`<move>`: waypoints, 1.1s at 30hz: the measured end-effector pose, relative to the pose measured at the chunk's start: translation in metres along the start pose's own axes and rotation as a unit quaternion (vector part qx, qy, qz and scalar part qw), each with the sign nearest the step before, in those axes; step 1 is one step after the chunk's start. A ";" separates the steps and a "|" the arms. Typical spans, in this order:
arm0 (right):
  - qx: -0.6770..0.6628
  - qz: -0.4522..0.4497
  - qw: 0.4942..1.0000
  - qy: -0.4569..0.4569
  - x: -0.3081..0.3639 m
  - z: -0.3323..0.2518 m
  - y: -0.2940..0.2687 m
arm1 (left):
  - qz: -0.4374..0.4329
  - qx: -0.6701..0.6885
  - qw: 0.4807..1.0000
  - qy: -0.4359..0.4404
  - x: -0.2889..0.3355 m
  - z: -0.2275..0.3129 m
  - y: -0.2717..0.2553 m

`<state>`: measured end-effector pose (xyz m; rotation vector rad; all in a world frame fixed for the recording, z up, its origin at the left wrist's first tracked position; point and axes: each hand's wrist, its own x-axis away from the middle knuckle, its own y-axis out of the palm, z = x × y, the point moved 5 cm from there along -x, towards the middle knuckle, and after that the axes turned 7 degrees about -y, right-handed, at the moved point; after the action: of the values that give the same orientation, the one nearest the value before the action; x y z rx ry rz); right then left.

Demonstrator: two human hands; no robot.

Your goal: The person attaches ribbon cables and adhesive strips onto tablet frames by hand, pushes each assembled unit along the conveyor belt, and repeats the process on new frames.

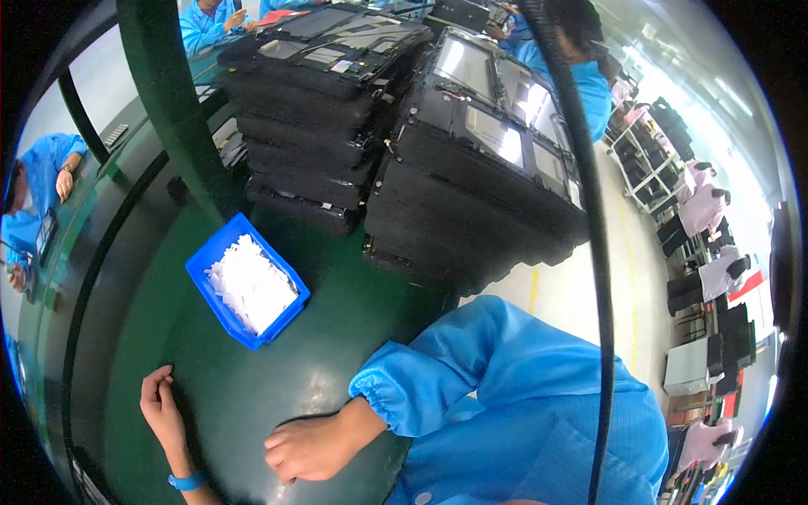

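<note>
My left hand (162, 406), with a blue band at the wrist, rests on the green tabletop (227, 387) at the lower left. Its fingers bend loosely and I see nothing in them. Further right, my right hand (310, 446) lies on the table with its fingers curled under like a fist, and no object shows in it. A blue sleeve covers that arm. Beyond both hands stands an open blue plastic bin (300, 301), tilted to my view, filled with small white strips (252, 282). Neither hand touches the bin.
Two tall stacks of black framed panels, one left (311, 109) and one right (480, 177), stand behind the bin. A green post (168, 93) rises at left; a black cable (596, 252) hangs at right. Several people in blue or pink work around; a white cart (644, 160) stands beyond.
</note>
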<state>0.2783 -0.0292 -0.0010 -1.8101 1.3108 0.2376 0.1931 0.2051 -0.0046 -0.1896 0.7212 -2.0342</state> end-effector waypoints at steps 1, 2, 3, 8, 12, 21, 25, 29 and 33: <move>0.012 -0.006 1.000 0.004 -0.002 0.000 0.000 | 0.001 0.000 1.000 0.003 -0.008 -0.006 -0.001; 0.021 -0.012 1.000 0.006 -0.003 0.000 0.001 | -0.014 0.006 1.000 -0.012 -0.016 -0.015 0.000; 0.021 -0.012 1.000 0.002 -0.004 0.001 0.002 | -0.029 0.011 0.999 -0.027 -0.022 -0.022 -0.001; 0.045 -0.011 0.999 -0.003 0.003 0.009 0.004 | -0.151 0.070 0.974 -0.151 -0.075 0.018 0.031; 0.054 -0.040 0.998 0.008 0.008 0.030 0.026 | -0.192 0.030 0.972 -0.130 -0.150 -0.002 0.070; 0.065 -0.058 0.996 0.008 0.004 0.028 0.027 | -0.153 -0.163 0.969 -0.106 -0.298 -0.011 0.136; 0.055 -0.062 0.997 0.000 0.001 0.027 0.030 | -0.130 -0.114 0.980 -0.097 -0.335 -0.039 0.146; 0.040 -0.058 0.997 -0.029 -0.006 0.014 0.036 | -0.072 0.032 0.971 -0.224 -0.361 -0.087 0.123; 0.057 -0.041 0.998 -0.010 0.008 0.020 0.025 | -0.169 0.015 0.940 -0.295 -0.364 -0.072 0.156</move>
<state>0.2665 -0.0218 -0.0311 -1.7572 1.2096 0.1333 0.4780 0.4743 -0.0970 -0.9165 0.2868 -2.1393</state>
